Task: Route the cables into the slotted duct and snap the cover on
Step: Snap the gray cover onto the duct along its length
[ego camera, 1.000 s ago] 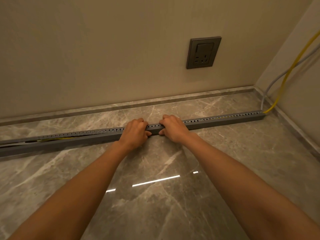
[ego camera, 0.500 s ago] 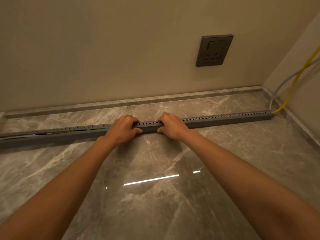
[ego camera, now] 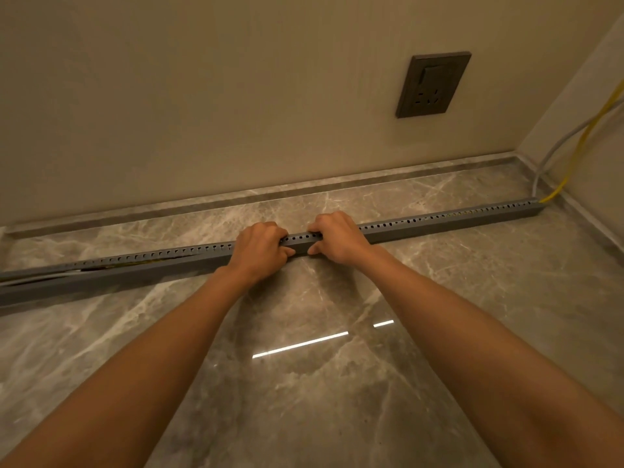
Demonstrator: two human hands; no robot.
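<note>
Now left hand (ego camera: 258, 251) and right hand (ego camera: 341, 236) grip the slotted duct (ego camera: 439, 221) between them, fingers curled.

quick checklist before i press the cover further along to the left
1. Both hands gripping the duct: left hand and right hand clamp it, ok.
2. Cover seated right of the hands: looks flush, ok.
3. Cover seated at the left stretch: gap open, not ok.
4. Cables tucked there: something shows in the gap, not ok.
5. Yellow cable enters the right end: ok.
6. Clicks engaged: cannot tell.
</note>
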